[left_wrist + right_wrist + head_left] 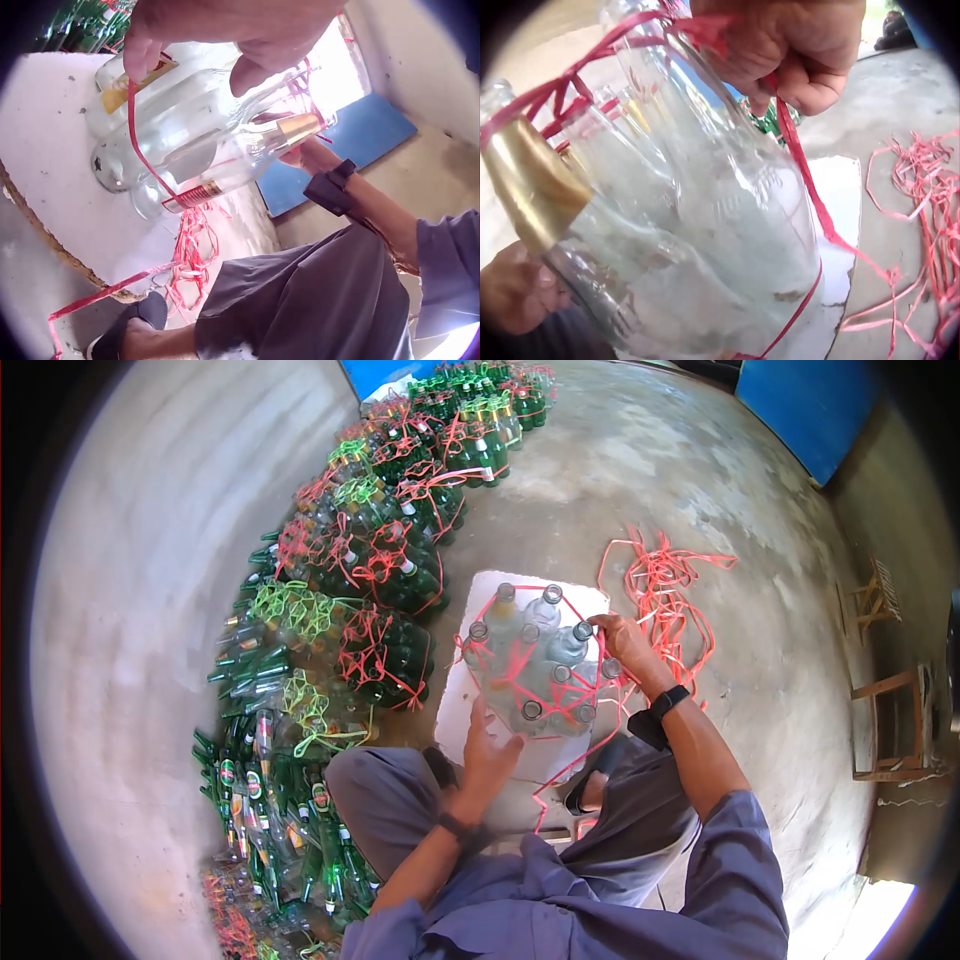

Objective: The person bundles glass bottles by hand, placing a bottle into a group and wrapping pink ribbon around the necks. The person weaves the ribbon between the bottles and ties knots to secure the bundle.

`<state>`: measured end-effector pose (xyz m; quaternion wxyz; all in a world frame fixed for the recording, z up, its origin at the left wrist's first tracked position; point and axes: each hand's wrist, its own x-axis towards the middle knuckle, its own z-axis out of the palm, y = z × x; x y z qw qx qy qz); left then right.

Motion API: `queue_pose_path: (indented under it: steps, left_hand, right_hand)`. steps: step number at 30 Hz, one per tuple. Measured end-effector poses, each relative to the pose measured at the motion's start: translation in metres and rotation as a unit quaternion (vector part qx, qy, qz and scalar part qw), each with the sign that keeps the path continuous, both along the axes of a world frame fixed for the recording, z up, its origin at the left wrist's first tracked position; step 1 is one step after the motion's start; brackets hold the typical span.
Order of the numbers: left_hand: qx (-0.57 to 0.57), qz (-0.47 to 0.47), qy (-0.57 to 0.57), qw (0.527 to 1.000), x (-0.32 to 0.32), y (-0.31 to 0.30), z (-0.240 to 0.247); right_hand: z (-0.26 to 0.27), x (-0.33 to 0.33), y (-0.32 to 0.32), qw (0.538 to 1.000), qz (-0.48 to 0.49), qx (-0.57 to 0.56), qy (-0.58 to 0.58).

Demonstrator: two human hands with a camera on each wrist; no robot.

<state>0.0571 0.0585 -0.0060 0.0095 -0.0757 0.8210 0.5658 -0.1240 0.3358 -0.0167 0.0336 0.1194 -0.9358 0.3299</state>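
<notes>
— What hems you in on the left?

— Out past your left hand (487, 752), tied bundles of green bottles (385, 565) crowd right up to the left edge of the white board (455, 708). You have little room that way.

— And that hand itself?

— It sits at the near side of the clear bottles (530, 655). Its fingers are curled, pinching the red string (139, 146), which runs down from your fingertip across the glass.

— Where is the cluster?

— Between your two hands, on the middle of the board. The string is laced round the necks and bodies. Bare board shows on your knee side and again beyond the bottles.

— The right hand?

— Your right hand (625, 645) is against the necks on the cluster's right. It is closed in a fist round the red string, which leaves below the fist and runs down the side of the glass.

— Is there room on that side?

— The board's right edge lies just beside that hand. Past it is open concrete floor (700, 480), with a loose tangle (670, 600) of more string nearby. Two wooden stools (890, 725) stand well apart from your grip.

— Which way do the bottles point?

— They stand upright with their mouths toward you and their long axes vertical, packed side by side and touching.
</notes>
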Motion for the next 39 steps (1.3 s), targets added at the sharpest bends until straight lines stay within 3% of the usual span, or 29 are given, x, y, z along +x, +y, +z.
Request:
queue_pose_path:
  steps: [2,5,6,7,8,10,11,13,14,16,18,19,20,22,24,27,30,31,34,35,36,38,39]
  left_hand:
    - [0.022,0.006,-0.018,1.000,0.003,0.003,0.001]
    - [0.028,0.000,-0.024,0.999,0.010,0.008,0.005]
    - [-0.050,-0.027,0.018,0.998,0.012,0.009,0.006]
    - [-0.129,-0.053,0.059,0.988,0.016,0.009,0.007]
    - [-0.127,-0.051,0.056,0.989,0.016,0.009,0.004]
    - [-0.093,0.000,0.061,0.994,0.010,0.009,-0.004]
    - [-0.091,0.002,0.061,0.994,0.008,0.007,-0.008]
    - [0.139,0.029,-0.065,0.988,0.005,0.001,-0.014]
    - [0.140,0.032,-0.064,0.988,0.006,-0.001,-0.018]
    - [0.393,0.054,-0.132,0.908,0.007,-0.007,-0.024]
    - [0.406,0.049,-0.163,0.898,0.003,-0.009,-0.032]
    - [0.419,0.041,-0.193,0.886,0.001,-0.008,-0.034]
    - [0.421,0.043,-0.193,0.885,-0.001,-0.004,-0.032]
    - [0.375,0.057,-0.180,0.908,-0.005,0.008,-0.026]
    - [0.373,0.076,-0.178,0.908,-0.007,0.019,-0.019]
    - [0.364,0.080,-0.170,0.912,-0.011,0.016,-0.012]
    - [0.353,0.062,-0.140,0.923,-0.021,0.000,-0.038]
    - [0.342,0.057,-0.115,0.931,-0.027,-0.007,-0.053]
    - [0.273,0.077,-0.119,0.952,-0.061,-0.034,-0.066]
    - [0.274,0.077,-0.120,0.951,-0.069,-0.044,-0.058]
    - [0.264,0.085,-0.167,0.946,-0.077,-0.053,-0.027]
    - [0.253,0.091,-0.213,0.939,-0.103,-0.077,-0.011]
    - [0.249,0.044,-0.220,0.942,-0.118,-0.092,-0.020]
  right_hand:
    - [-0.021,-0.007,-0.001,0.995,0.035,-0.094,0.007]
    - [-0.013,-0.006,-0.005,0.997,0.044,-0.052,-0.032]
    - [-0.013,-0.006,-0.004,0.997,0.045,-0.041,-0.046]
    - [-0.031,-0.008,-0.004,0.987,-0.006,-0.128,-0.095]
    - [-0.048,-0.007,-0.002,0.987,-0.003,-0.126,-0.098]
    - [-0.074,-0.004,0.004,0.944,-0.025,-0.325,-0.058]
    - [-0.098,-0.010,0.016,0.917,0.025,-0.388,-0.086]
    - [-0.087,-0.009,0.006,0.895,0.047,-0.429,-0.116]
    - [-0.081,-0.006,0.002,0.867,0.066,-0.471,-0.147]
    - [-0.058,0.003,0.000,0.862,0.048,-0.467,-0.190]
    - [-0.060,0.000,-0.003,0.855,0.028,-0.462,-0.234]
    - [-0.088,-0.013,0.005,0.900,0.048,-0.383,-0.201]
    - [-0.121,-0.028,0.017,0.938,0.066,-0.299,-0.164]
    - [-0.117,-0.030,0.010,0.930,0.092,-0.321,-0.156]
    - [-0.091,-0.008,0.003,0.855,0.014,-0.466,-0.227]
    - [-0.052,0.011,-0.001,0.831,-0.030,-0.454,-0.322]
    - [-0.001,0.046,-0.034,0.809,-0.111,-0.495,-0.297]
    - [-0.038,0.046,-0.025,0.814,-0.118,-0.492,-0.285]
    - [-0.072,0.069,-0.027,0.805,-0.142,-0.486,-0.309]
    - [-0.084,0.089,-0.027,0.890,-0.135,-0.365,-0.239]
    - [-0.057,0.091,-0.044,0.890,-0.136,-0.364,-0.240]
    - [0.031,0.097,-0.095,0.772,-0.262,-0.420,-0.398]
    - [0.023,0.103,-0.099,0.772,-0.264,-0.419,-0.398]
